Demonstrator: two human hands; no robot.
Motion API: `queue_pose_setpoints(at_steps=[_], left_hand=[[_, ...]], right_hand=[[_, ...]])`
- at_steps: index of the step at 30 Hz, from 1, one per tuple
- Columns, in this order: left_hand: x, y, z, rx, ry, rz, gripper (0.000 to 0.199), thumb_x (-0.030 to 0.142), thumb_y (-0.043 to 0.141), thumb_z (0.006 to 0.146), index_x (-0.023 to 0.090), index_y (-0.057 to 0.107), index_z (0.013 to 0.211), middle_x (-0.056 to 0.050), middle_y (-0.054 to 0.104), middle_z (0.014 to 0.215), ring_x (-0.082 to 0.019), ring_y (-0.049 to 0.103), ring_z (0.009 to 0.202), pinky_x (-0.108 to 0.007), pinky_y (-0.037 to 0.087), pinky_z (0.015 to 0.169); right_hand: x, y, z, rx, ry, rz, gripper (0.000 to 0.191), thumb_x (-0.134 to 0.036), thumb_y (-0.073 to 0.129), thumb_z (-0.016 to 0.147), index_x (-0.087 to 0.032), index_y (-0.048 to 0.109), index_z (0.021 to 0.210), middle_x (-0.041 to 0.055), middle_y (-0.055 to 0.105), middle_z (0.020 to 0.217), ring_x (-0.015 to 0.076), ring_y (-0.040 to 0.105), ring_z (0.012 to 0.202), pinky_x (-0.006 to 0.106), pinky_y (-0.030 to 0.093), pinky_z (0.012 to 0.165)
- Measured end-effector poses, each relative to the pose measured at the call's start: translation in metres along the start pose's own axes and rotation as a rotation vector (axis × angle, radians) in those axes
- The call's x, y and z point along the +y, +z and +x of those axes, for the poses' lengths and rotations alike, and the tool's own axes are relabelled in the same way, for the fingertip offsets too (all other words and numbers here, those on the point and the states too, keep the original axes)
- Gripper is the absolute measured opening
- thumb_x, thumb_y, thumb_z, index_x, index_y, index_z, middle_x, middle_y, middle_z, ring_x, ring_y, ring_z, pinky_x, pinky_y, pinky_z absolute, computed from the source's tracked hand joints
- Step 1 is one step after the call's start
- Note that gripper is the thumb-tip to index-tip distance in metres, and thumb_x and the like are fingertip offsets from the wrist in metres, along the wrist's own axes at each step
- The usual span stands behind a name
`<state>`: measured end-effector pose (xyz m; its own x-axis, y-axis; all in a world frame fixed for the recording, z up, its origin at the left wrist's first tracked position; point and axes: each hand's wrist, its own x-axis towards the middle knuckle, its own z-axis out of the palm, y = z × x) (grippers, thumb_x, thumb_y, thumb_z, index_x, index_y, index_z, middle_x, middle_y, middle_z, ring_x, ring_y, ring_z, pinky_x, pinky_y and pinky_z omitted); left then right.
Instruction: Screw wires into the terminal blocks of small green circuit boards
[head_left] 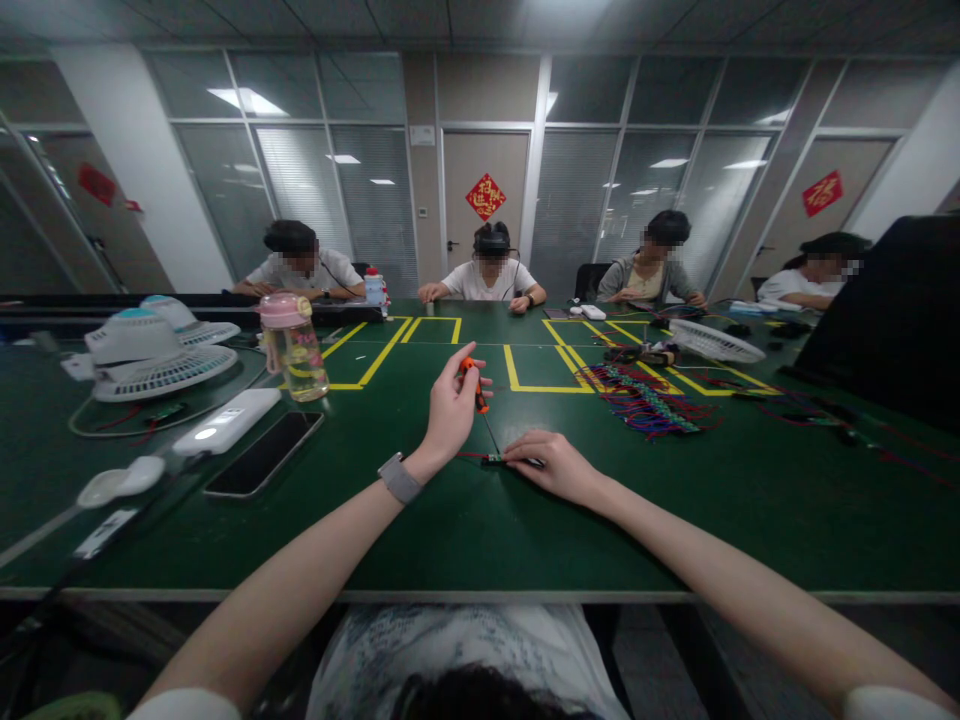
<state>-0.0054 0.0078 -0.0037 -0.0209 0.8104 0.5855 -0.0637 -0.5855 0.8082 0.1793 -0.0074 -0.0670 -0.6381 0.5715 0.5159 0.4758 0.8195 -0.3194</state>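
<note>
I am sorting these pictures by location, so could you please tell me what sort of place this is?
Probably an office room serving as an electronics workshop: glass partitions stand behind, wired circuit boards lie on a green table, and the left hand holds a screwdriver.

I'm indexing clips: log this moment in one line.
left hand: holds screwdriver, tip at board; right hand: touches board; phone: on table

Orange-and-black screwdriver (481,398), green tabletop (465,545)

Orange-black screwdriver (481,403): tilted, tip down at small green circuit board (493,460), scene centre; red wire (472,456) leads left.
</note>
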Motion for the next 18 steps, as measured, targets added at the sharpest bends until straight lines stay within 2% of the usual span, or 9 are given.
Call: queue_pose_setpoints(at_steps=[4, 7, 9, 11, 14, 16, 18], left_hand=[[0.002, -0.007, 0.005, 0.07, 0.071, 0.049, 0.032, 0.024, 0.04, 0.092, 0.019, 0.05, 0.122, -0.003, 0.055, 0.092, -0.007, 0.055, 0.062, -0.019, 0.048, 0.053], [0.01, -0.011, 0.006, 0.003, 0.157, 0.235, 0.029, 0.025, 0.042, 0.09, 0.019, 0.057, 0.113, 0.001, 0.055, 0.081, -0.007, 0.047, 0.058, -0.019, 0.041, 0.053], [0.015, -0.013, 0.006, -0.155, 0.164, 0.431, 0.023, 0.028, 0.05, 0.086, 0.018, 0.064, 0.101, 0.001, 0.056, 0.075, -0.009, 0.048, 0.062, -0.021, 0.041, 0.06], [0.017, -0.015, 0.005, -0.384, 0.092, 0.6, 0.022, 0.034, 0.056, 0.081, 0.016, 0.067, 0.089, 0.001, 0.059, 0.071, -0.011, 0.051, 0.065, -0.023, 0.041, 0.063], [0.011, -0.019, 0.003, -0.726, -0.02, 0.817, 0.03, 0.04, 0.065, 0.071, 0.017, 0.068, 0.09, -0.002, 0.065, 0.081, -0.016, 0.057, 0.071, -0.024, 0.042, 0.062], [0.005, -0.021, 0.001, -0.822, -0.02, 0.962, 0.037, 0.039, 0.069, 0.065, 0.02, 0.067, 0.097, -0.005, 0.066, 0.096, -0.022, 0.06, 0.086, -0.026, 0.044, 0.068], [-0.001, -0.022, -0.002, -0.883, -0.046, 1.064, 0.038, 0.037, 0.069, 0.064, 0.022, 0.067, 0.099, -0.006, 0.067, 0.1, -0.024, 0.062, 0.09, -0.027, 0.044, 0.069]], right_hand=[[-0.001, 0.0, 0.0, -0.008, -0.001, -0.011, 0.02, -0.019, 0.053, 0.089, -0.019, 0.072, 0.094, 0.0078, 0.073, 0.094, 0.0183, 0.066, 0.086, 0.031, 0.052, 0.081], [-0.002, 0.001, 0.0, -0.001, 0.056, -0.028, 0.017, -0.019, 0.055, 0.088, -0.019, 0.071, 0.095, 0.0074, 0.072, 0.09, 0.0179, 0.066, 0.083, 0.03, 0.051, 0.077], [-0.002, 0.001, -0.001, 0.001, 0.081, -0.035, 0.018, -0.02, 0.056, 0.087, -0.019, 0.07, 0.098, 0.0074, 0.071, 0.09, 0.0179, 0.065, 0.083, 0.03, 0.051, 0.077], [-0.003, 0.0, 0.0, -0.007, 0.07, -0.026, 0.019, -0.019, 0.056, 0.087, -0.02, 0.07, 0.099, 0.0076, 0.071, 0.092, 0.0183, 0.065, 0.085, 0.031, 0.05, 0.079], [-0.005, -0.001, 0.002, -0.017, 0.055, 0.009, 0.018, -0.019, 0.056, 0.087, -0.019, 0.072, 0.094, 0.0083, 0.072, 0.092, 0.0188, 0.065, 0.087, 0.031, 0.051, 0.08], [-0.005, 0.0, 0.004, -0.007, 0.07, 0.027, 0.014, -0.019, 0.058, 0.086, -0.019, 0.072, 0.087, 0.0078, 0.072, 0.089, 0.0189, 0.065, 0.085, 0.031, 0.051, 0.079], [-0.005, 0.001, 0.005, 0.009, 0.091, 0.033, 0.011, -0.017, 0.06, 0.083, -0.019, 0.071, 0.082, 0.0067, 0.071, 0.085, 0.0187, 0.066, 0.083, 0.031, 0.051, 0.078]])
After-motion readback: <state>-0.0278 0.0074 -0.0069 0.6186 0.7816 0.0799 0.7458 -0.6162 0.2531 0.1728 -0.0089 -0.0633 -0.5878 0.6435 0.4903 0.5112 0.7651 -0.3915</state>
